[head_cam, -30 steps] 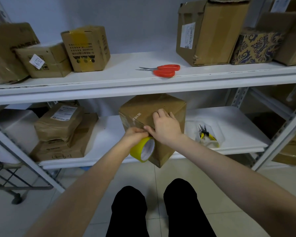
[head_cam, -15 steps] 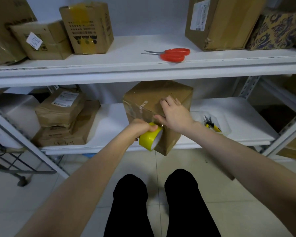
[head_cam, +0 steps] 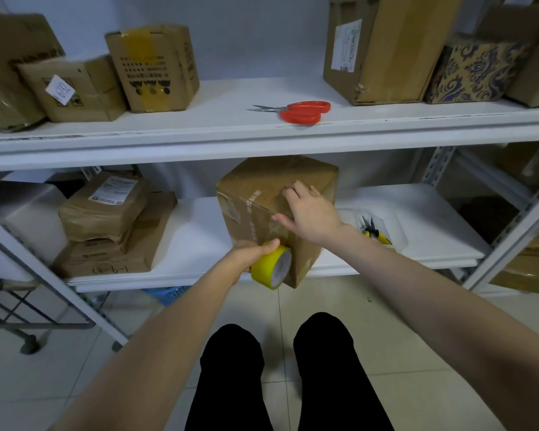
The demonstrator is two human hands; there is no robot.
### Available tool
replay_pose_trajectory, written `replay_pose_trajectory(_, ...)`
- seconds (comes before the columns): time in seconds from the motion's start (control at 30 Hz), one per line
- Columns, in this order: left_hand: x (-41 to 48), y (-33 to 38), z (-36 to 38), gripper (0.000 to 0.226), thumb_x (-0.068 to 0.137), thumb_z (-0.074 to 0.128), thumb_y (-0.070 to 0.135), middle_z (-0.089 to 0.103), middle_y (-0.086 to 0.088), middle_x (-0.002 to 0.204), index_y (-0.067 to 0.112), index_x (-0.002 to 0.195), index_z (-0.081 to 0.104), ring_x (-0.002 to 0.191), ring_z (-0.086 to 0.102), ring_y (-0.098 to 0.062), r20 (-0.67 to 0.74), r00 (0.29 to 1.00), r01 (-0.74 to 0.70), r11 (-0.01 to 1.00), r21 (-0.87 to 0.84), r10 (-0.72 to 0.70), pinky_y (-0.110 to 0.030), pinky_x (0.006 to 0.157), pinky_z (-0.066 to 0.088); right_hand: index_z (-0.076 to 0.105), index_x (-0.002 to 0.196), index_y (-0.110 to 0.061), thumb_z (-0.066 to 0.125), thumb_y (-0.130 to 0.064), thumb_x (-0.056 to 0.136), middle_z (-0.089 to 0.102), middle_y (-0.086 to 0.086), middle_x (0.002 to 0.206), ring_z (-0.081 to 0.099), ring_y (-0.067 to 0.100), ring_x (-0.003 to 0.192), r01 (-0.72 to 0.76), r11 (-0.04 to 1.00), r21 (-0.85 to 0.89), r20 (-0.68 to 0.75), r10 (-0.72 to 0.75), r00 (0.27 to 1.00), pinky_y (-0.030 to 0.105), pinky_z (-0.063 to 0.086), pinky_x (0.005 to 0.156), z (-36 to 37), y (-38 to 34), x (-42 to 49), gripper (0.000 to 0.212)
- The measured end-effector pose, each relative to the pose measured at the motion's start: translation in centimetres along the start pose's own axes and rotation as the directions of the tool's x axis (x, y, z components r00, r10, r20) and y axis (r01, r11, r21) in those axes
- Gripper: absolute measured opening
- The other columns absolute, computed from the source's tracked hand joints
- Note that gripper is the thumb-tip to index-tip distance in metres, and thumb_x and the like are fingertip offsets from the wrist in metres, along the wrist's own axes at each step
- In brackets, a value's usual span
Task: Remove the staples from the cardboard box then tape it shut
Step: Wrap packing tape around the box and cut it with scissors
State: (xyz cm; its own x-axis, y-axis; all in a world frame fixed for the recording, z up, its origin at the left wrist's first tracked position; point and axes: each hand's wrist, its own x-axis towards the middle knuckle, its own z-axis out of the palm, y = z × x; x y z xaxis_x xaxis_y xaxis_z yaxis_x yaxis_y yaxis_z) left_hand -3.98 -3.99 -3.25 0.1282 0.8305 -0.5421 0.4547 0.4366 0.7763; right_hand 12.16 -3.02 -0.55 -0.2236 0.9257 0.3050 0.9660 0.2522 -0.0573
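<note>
Standing tilted on the lower shelf (head_cam: 417,219), the box (head_cam: 262,185) had one corner jutting past the front edge. The right hand (head_cam: 311,216) rested on its upper near edge, fingers laid loosely over the top and thumb on the near face, while the left hand (head_cam: 249,253) gripped the tape (head_cam: 269,265), a yellow roll pressed against the box's lower near face. Scissors (head_cam: 299,112) lay on the upper shelf (head_cam: 231,132), well apart, and pliers (head_cam: 374,233) lay just right of the box.

The tape roll (head_cam: 271,267) in the left hand (head_cam: 249,255) touches the box (head_cam: 262,194) above it. Pliers (head_cam: 375,233) lie right of the grip, scissors (head_cam: 296,111) on the shelf (head_cam: 231,98) above.
</note>
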Motion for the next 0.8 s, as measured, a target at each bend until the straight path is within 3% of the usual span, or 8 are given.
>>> replay_pose_trajectory(0.07,0.0,0.1,-0.3,0.025,0.083,0.072,0.031,0.056,-0.005,0.102,0.011,0.091,0.059,0.096,0.054,-0.019,-0.056,0.989,-0.138,0.99,-0.018,0.137,-0.026,0.075,0.044,0.046,0.13,-0.006,0.053,-0.058,0.087,0.046,0.01,0.133,0.041,0.028,0.129,-0.004,1.0,-0.03,-0.005,0.004,1.0,0.043,0.024,0.113,0.0,0.0,0.0,0.068)
replay_pose_trajectory(0.1,0.3,0.1,-0.6,0.023,0.079,0.077,0.024,0.058,-0.007,0.099,0.012,0.081,0.057,0.093,0.055,-0.019,-0.087,0.979,-0.187,0.982,-0.025,0.184,-0.026,0.077,0.046,0.047,0.129,-0.005,0.057,-0.06,0.083,0.047,0.01,0.131,0.042,0.028,0.129,-0.002,0.999,-0.052,-0.011,0.002,1.0,0.044,0.024,0.112,0.1,0.0,0.0,0.072)
replay_pose_trajectory(0.2,1.2,0.8,-1.1,0.027,0.072,0.079,0.013,0.066,-0.008,0.099,0.017,0.086,0.056,0.099,0.062,-0.023,-0.259,0.922,-0.293,0.956,0.02,0.288,-0.035,0.091,0.051,0.052,0.121,-0.003,0.072,-0.054,0.07,0.053,0.013,0.122,0.047,0.031,0.125,-0.011,0.997,-0.08,-0.07,0.006,0.998,0.045,0.03,0.11,1.0,-0.4,0.0,0.075)
replay_pose_trajectory(0.3,0.9,2.0,-1.1,0.023,0.073,0.066,0.011,0.061,-0.002,0.102,0.021,0.092,0.059,0.099,0.06,-0.023,-0.441,0.698,-0.46,0.825,0.327,0.564,-0.029,0.084,0.049,0.056,0.112,-0.002,0.079,-0.051,0.055,0.059,0.014,0.113,0.055,0.031,0.117,-0.031,0.991,-0.128,-0.09,0.02,0.996,0.048,0.035,0.106,1.3,-0.6,0.2,0.079)
replay_pose_trajectory(0.37,1.0,2.4,-1.2,0.035,0.073,0.065,0.012,0.054,-0.002,0.117,0.022,0.106,0.062,0.111,0.048,-0.023,-0.398,0.528,-0.511,0.655,0.557,0.75,-0.03,0.09,0.043,0.058,0.107,-0.002,0.081,-0.053,0.047,0.061,0.014,0.106,0.059,0.032,0.11,-0.027,0.988,-0.149,-0.097,0.013,0.995,0.048,0.038,0.103,1.3,-0.6,0.3,0.082)
replay_pose_trajectory(0.4,1.2,2.6,-1.3,0.041,0.073,0.066,0.015,0.051,0.0,0.124,0.024,0.113,0.061,0.119,0.042,-0.023,-0.321,0.49,-0.498,0.562,0.66,0.81,-0.032,0.095,0.04,0.059,0.105,-0.003,0.08,-0.054,0.046,0.061,0.013,0.104,0.06,0.032,0.108,-0.02,0.988,-0.154,-0.099,0.004,0.995,0.048,0.039,0.103,1.4,-0.6,0.4,0.081)
replay_pose_trajectory(0.5,1.6,3.2,-1.3,0.043,0.078,0.069,0.026,0.051,0.007,0.131,0.03,0.12,0.06,0.13,0.034,-0.019,-0.146,0.557,-0.422,0.429,0.799,0.818,-0.038,0.108,0.028,0.061,0.102,-0.005,0.077,-0.055,0.048,0.062,0.012,0.103,0.061,0.032,0.107,0.01,0.988,-0.151,-0.115,-0.028,0.993,0.044,0.041,0.102,1.7,-0.3,0.3,0.075)
replay_pose_trajectory(0.8,2.2,2.4,-0.6,0.036,0.078,0.067,0.027,0.053,0.007,0.117,0.029,0.113,0.059,0.113,0.048,-0.019,-0.175,0.521,-0.423,0.431,0.797,0.836,-0.042,0.107,0.03,0.064,0.101,0.0,0.077,-0.049,0.051,0.065,0.015,0.105,0.064,0.034,0.103,0.066,0.992,-0.104,-0.162,-0.082,0.983,0.039,0.042,0.103,2.3,0.3,0.4,0.071)
